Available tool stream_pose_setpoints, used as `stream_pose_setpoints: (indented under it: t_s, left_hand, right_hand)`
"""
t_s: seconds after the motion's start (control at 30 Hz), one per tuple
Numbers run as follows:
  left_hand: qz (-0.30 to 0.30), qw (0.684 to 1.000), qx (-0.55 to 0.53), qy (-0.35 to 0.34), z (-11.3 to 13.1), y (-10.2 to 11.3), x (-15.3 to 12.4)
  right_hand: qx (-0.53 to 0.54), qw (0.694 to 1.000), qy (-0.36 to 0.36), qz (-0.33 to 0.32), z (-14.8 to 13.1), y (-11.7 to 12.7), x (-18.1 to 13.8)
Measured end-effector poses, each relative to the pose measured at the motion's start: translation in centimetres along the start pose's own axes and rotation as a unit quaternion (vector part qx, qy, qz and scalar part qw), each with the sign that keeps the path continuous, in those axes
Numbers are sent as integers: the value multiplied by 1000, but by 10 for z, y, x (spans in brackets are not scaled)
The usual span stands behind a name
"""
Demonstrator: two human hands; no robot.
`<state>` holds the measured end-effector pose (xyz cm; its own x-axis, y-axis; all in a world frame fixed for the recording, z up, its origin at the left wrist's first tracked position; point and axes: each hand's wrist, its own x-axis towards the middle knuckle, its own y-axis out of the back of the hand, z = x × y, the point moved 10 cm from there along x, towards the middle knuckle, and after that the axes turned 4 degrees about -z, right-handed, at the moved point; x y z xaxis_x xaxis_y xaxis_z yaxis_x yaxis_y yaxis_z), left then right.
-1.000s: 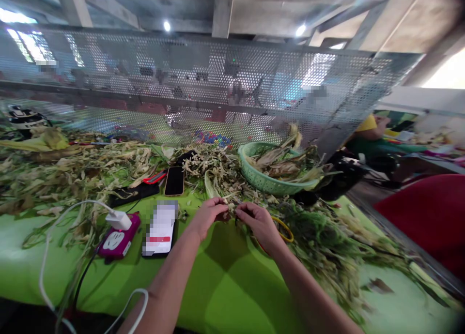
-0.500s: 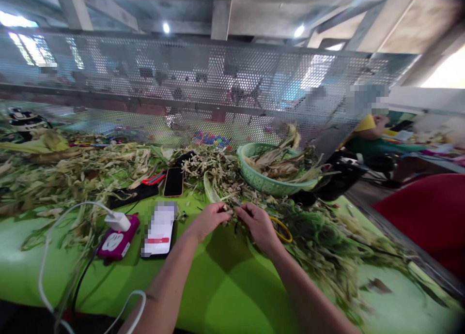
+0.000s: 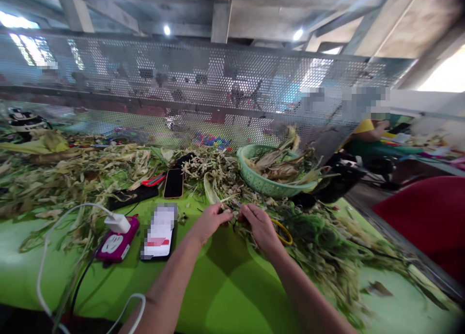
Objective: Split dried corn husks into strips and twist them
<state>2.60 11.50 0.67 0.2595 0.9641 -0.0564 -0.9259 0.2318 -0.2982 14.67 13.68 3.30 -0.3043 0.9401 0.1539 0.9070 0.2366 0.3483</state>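
My left hand is closed in a pinch on a small pale piece of corn husk, low over the front middle of the table. Just to its right, my right hand is also closed, thumb and fingertips together. Whatever it holds is too small and covered to make out. The fingertips of both hands are a short gap apart. Behind them lies a longer husk leaf, with a heap of short husk bits around it. A yellow ring rests beside my right wrist.
A green basket of dried husks stands behind my right hand. Green fibres spread at the right. Two phones, one dark and one lit, and a purple power strip with cables lie left. A perforated metal screen rises behind.
The fingers of both hands have shifted slightly, still pinched close together. The view has tilted a little; the things on the table stay where they were.
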Motion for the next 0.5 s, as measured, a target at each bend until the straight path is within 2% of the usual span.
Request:
stream_pose_setpoints:
  t_s: [0.1,0.17,0.23,0.3,0.5]
  left_hand:
    - [65,997,-37,-7,2,19,0]
    - [110,992,-60,-28,7,33,0]
    - [144,985,-82,-49,10,44,-1]
    - [169,978,-102,-62,12,53,-1]
    - [234,960,-129,-85,13,70,-6]
  right_hand:
    - [-160,987,5,24,-3,26,3]
    - [-305,952,-4,6,-2,37,6]
    - [-394,918,-24,-31,4,43,5]
    - [-432,899,-37,-64,9,44,2]
    - [-449,884,-48,-122,12,36,-14]
